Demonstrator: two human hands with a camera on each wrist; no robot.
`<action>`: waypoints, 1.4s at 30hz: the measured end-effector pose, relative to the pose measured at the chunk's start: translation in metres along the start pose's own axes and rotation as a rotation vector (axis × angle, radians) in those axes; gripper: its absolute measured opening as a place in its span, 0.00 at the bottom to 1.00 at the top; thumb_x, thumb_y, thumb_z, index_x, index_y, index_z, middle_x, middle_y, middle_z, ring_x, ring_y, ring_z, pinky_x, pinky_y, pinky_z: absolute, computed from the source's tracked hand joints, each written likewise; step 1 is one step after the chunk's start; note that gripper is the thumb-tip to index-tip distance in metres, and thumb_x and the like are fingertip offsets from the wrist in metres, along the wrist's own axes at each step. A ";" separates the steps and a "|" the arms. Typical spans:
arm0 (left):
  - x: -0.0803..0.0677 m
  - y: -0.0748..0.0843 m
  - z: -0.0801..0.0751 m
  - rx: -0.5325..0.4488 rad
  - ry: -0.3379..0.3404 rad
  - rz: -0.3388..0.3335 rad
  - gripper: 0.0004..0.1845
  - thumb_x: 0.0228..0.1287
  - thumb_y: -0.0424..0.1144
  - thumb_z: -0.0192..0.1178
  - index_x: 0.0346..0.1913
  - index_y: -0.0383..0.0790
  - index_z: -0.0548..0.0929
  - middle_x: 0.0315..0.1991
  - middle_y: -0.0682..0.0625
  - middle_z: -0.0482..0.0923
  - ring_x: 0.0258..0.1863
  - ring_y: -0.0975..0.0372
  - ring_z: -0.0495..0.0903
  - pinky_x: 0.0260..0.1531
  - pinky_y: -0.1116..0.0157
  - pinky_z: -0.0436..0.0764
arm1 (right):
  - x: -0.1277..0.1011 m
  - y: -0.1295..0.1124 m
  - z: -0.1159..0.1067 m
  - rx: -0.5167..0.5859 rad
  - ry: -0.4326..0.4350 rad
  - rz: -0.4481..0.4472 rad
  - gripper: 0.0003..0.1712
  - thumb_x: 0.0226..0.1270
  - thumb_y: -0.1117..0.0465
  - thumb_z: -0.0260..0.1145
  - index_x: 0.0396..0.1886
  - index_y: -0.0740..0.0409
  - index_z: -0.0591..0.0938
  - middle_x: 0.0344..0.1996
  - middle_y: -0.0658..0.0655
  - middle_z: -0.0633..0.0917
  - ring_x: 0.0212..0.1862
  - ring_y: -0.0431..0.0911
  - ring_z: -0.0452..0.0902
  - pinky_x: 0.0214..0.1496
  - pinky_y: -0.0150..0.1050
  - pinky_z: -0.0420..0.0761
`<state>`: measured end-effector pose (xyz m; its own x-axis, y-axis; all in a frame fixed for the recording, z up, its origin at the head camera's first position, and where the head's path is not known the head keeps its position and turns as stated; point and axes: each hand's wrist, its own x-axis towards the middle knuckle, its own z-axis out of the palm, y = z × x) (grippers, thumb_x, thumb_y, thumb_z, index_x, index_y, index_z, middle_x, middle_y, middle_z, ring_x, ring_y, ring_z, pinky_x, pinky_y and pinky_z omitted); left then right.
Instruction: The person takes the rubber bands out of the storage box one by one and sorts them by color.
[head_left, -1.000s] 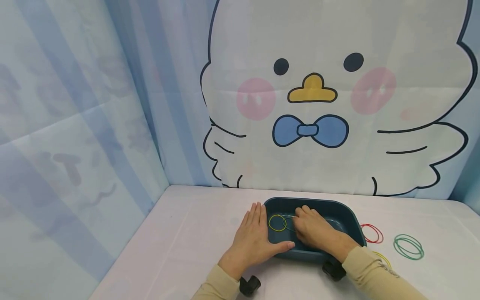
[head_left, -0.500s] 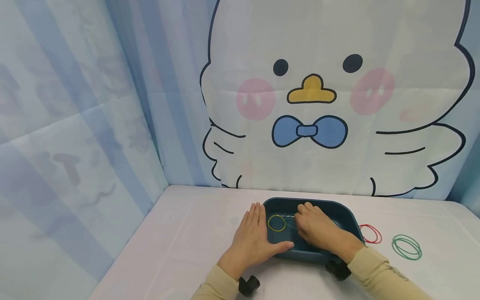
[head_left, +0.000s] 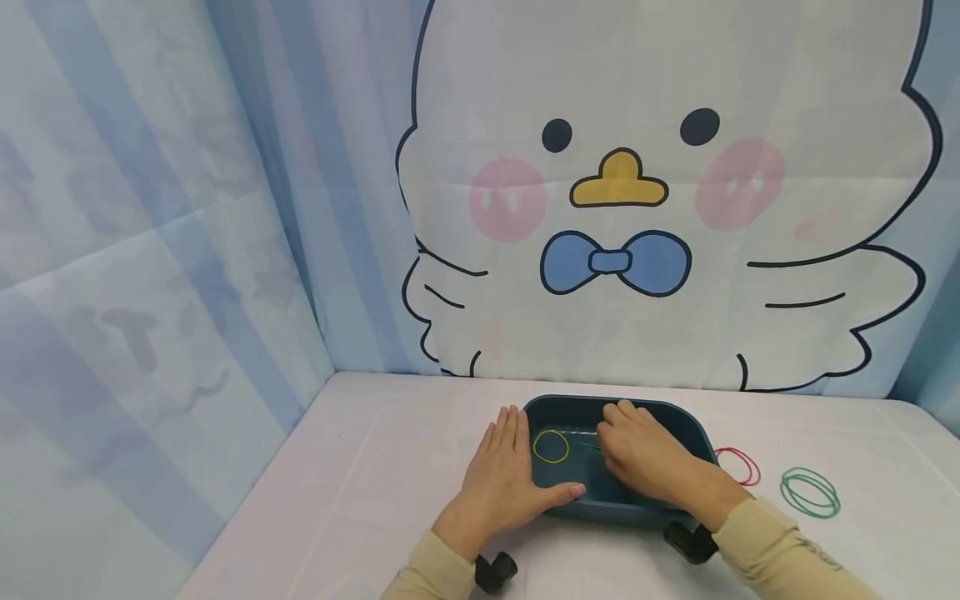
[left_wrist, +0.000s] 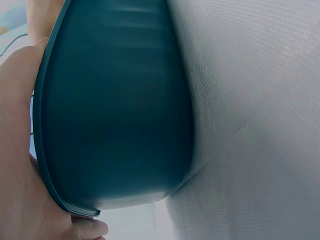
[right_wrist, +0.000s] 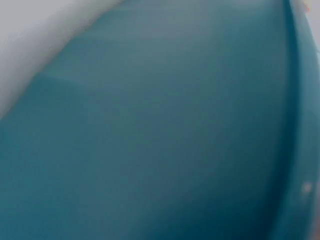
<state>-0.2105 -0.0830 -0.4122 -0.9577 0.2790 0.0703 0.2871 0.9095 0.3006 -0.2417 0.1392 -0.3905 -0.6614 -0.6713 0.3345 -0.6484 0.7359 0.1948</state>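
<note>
A dark teal plastic tray [head_left: 592,510] stands on the table. My left hand [head_left: 498,479] lies along its left side with straight fingers, the thumb over the front rim. The left wrist view shows this hand [left_wrist: 17,150] against the rim. Inside the tray, my right hand [head_left: 645,450] has curled fingers and pinches a green rubber band [head_left: 591,444]; only a thin strand shows, the rest is hidden by the hand. A yellow rubber band [head_left: 551,462] lies on the tray floor at the left. The right wrist view holds only the blurred tray wall [right_wrist: 165,125].
Right of the tray lie red rubber bands [head_left: 757,471] and, farther right, green rubber bands [head_left: 821,514] in a loose bundle. A patterned curtain [head_left: 150,250] hangs at the left, and a cartoon backdrop [head_left: 615,333] rises behind the table.
My right hand has moved slightly right and back in the tray, drawing the green band away from the yellow one. The right sleeve now covers yellow bands beside the tray. My left hand stays put.
</note>
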 end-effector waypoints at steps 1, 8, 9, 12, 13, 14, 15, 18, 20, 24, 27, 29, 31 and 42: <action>0.000 0.000 0.000 -0.001 0.005 0.003 0.67 0.52 0.83 0.48 0.79 0.33 0.47 0.80 0.38 0.45 0.81 0.51 0.42 0.78 0.51 0.50 | -0.001 0.001 -0.001 -0.002 0.005 0.000 0.09 0.55 0.64 0.73 0.23 0.55 0.80 0.24 0.48 0.69 0.30 0.43 0.60 0.29 0.36 0.63; 0.000 0.000 0.001 0.007 0.007 0.004 0.67 0.52 0.83 0.47 0.79 0.33 0.47 0.80 0.38 0.45 0.81 0.51 0.43 0.78 0.52 0.51 | -0.005 0.004 -0.008 -0.004 0.045 -0.011 0.10 0.54 0.65 0.73 0.22 0.53 0.79 0.24 0.46 0.69 0.31 0.42 0.61 0.30 0.36 0.64; 0.000 0.000 0.001 0.006 0.008 0.005 0.67 0.52 0.83 0.48 0.79 0.32 0.47 0.80 0.38 0.45 0.81 0.51 0.43 0.78 0.51 0.51 | -0.006 0.005 -0.010 -0.006 0.050 -0.013 0.10 0.54 0.65 0.73 0.22 0.53 0.79 0.24 0.46 0.69 0.31 0.42 0.61 0.30 0.36 0.65; 0.000 0.000 0.001 -0.001 0.013 0.008 0.66 0.52 0.82 0.49 0.78 0.32 0.48 0.80 0.37 0.46 0.81 0.50 0.44 0.78 0.51 0.51 | -0.008 0.005 -0.013 -0.008 0.056 -0.015 0.10 0.55 0.65 0.73 0.22 0.53 0.79 0.24 0.46 0.69 0.31 0.42 0.61 0.31 0.36 0.65; 0.000 0.000 0.001 0.001 0.010 0.006 0.66 0.52 0.82 0.49 0.78 0.32 0.48 0.80 0.38 0.45 0.81 0.50 0.43 0.78 0.51 0.51 | -0.009 0.005 -0.014 -0.010 0.055 -0.015 0.10 0.55 0.65 0.73 0.22 0.53 0.79 0.24 0.46 0.69 0.31 0.42 0.61 0.31 0.36 0.65; 0.000 0.000 0.001 -0.003 0.013 0.008 0.66 0.53 0.82 0.49 0.78 0.32 0.48 0.80 0.37 0.46 0.81 0.50 0.43 0.78 0.51 0.51 | -0.009 0.006 -0.015 -0.013 0.057 -0.015 0.10 0.54 0.65 0.73 0.22 0.53 0.79 0.24 0.46 0.69 0.31 0.42 0.61 0.31 0.36 0.65; 0.000 0.000 0.000 -0.002 0.010 0.006 0.66 0.52 0.82 0.49 0.78 0.32 0.47 0.80 0.38 0.45 0.81 0.50 0.43 0.78 0.51 0.51 | -0.010 0.006 -0.016 -0.014 0.054 -0.012 0.10 0.55 0.65 0.73 0.22 0.53 0.79 0.24 0.46 0.68 0.31 0.42 0.61 0.31 0.36 0.65; 0.000 0.000 0.000 -0.006 0.013 0.008 0.66 0.52 0.82 0.49 0.78 0.32 0.47 0.80 0.37 0.45 0.81 0.50 0.43 0.78 0.51 0.51 | -0.012 0.008 -0.018 -0.021 0.049 -0.007 0.11 0.54 0.64 0.73 0.22 0.53 0.78 0.24 0.46 0.68 0.31 0.43 0.61 0.31 0.37 0.65; 0.000 0.000 0.000 -0.003 0.014 0.008 0.67 0.52 0.83 0.47 0.78 0.32 0.47 0.80 0.37 0.45 0.81 0.50 0.43 0.78 0.51 0.51 | -0.014 0.009 -0.020 -0.026 0.051 -0.009 0.11 0.55 0.64 0.73 0.22 0.53 0.78 0.24 0.47 0.69 0.31 0.43 0.62 0.31 0.37 0.66; 0.000 -0.001 -0.001 -0.009 0.013 0.009 0.67 0.51 0.84 0.46 0.78 0.32 0.47 0.80 0.37 0.45 0.81 0.50 0.43 0.78 0.51 0.51 | -0.016 0.012 -0.022 -0.042 0.053 -0.017 0.11 0.55 0.64 0.74 0.22 0.53 0.78 0.24 0.47 0.69 0.31 0.44 0.63 0.30 0.38 0.67; 0.001 -0.001 -0.001 -0.014 0.007 0.005 0.67 0.51 0.84 0.47 0.79 0.32 0.47 0.80 0.38 0.44 0.81 0.50 0.43 0.78 0.51 0.50 | -0.019 0.015 -0.025 -0.044 0.058 -0.019 0.11 0.54 0.64 0.74 0.22 0.53 0.78 0.24 0.48 0.70 0.31 0.44 0.63 0.30 0.38 0.66; 0.001 0.000 -0.001 -0.017 0.007 0.005 0.67 0.51 0.83 0.48 0.79 0.32 0.47 0.80 0.38 0.44 0.81 0.50 0.43 0.78 0.51 0.50 | -0.021 0.016 -0.027 -0.042 0.057 -0.016 0.12 0.53 0.64 0.75 0.22 0.53 0.78 0.24 0.47 0.69 0.30 0.43 0.62 0.30 0.37 0.65; 0.001 0.000 -0.001 -0.013 0.005 0.004 0.67 0.51 0.84 0.47 0.79 0.33 0.46 0.80 0.38 0.44 0.81 0.50 0.42 0.78 0.51 0.50 | -0.023 0.017 -0.029 -0.041 0.051 -0.013 0.12 0.53 0.64 0.75 0.21 0.53 0.78 0.23 0.47 0.69 0.30 0.42 0.60 0.30 0.35 0.63; 0.000 -0.001 0.002 -0.006 0.013 0.010 0.69 0.49 0.86 0.44 0.79 0.33 0.46 0.80 0.38 0.44 0.81 0.51 0.42 0.78 0.51 0.50 | -0.032 0.024 -0.039 -0.069 0.036 -0.007 0.12 0.53 0.64 0.75 0.23 0.52 0.77 0.25 0.47 0.68 0.30 0.42 0.57 0.29 0.35 0.60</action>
<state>-0.2104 -0.0836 -0.4142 -0.9551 0.2837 0.0858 0.2963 0.9050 0.3053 -0.2210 0.1817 -0.3607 -0.6422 -0.6736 0.3659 -0.6245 0.7365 0.2600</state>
